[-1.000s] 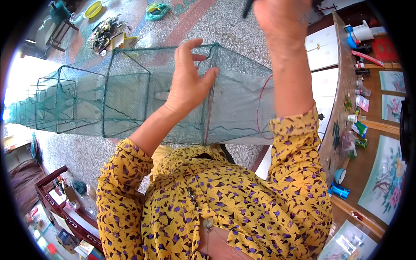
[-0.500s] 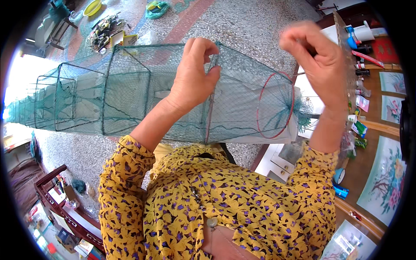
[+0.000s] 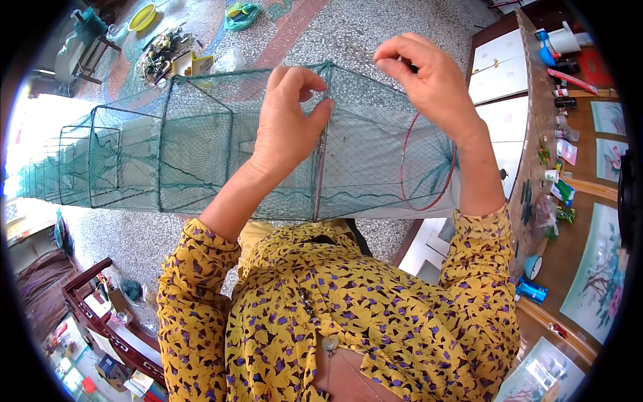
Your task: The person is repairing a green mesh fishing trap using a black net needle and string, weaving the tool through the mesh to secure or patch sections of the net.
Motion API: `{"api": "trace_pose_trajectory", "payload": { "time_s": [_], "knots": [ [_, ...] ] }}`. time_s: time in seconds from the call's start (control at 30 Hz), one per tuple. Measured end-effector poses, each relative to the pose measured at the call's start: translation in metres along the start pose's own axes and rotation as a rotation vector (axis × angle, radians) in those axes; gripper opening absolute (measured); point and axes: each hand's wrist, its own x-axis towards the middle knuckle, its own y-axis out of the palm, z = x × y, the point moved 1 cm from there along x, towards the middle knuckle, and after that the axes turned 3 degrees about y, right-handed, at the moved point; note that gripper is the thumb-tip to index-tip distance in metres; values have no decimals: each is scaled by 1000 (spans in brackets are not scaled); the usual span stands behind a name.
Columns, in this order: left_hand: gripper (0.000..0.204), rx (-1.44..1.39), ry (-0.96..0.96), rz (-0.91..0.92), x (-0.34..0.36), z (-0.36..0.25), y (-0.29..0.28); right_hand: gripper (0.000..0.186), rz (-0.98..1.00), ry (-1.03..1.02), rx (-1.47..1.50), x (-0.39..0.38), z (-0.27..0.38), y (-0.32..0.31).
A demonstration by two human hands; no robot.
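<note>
A long green mesh fish trap [image 3: 194, 144] with dark square frames lies crosswise in front of me, narrowing toward the left. Its right end gathers behind a red ring [image 3: 404, 157]. My left hand [image 3: 288, 117] is curled at one of the frame rods [image 3: 320, 161], thumb and fingers closing around the rod and its mesh near the upper corner. Above the ring end, my right hand [image 3: 432, 84] is raised off the mesh with thumb and index finger pinched together. Whatever they hold, perhaps something thin, is too fine to see.
Pale sheeting [image 3: 375, 154] shows under the mesh. A wooden shelf edge with bottles and small items [image 3: 559, 114] runs along the right. On the speckled floor beyond are a yellow basin [image 3: 142, 18], a pile of small dark pieces [image 3: 164, 53] and a teal bag [image 3: 242, 16].
My right hand has moved left, closer to my left hand, its fingers still pinched. My left hand stays at the frame rod, both shifted slightly left.
</note>
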Motion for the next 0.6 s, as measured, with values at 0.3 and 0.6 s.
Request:
{"api": "trace_pose_trajectory", "payload": {
  "time_s": [0.3, 0.6],
  "knots": [
    [42, -129, -178, 37, -1, 8, 7, 9, -48, -117, -254, 6, -8, 27],
    [51, -562, -488, 107, 4, 18, 15, 9, -122, 60, 212, 15, -8, 62]
  ]
}}
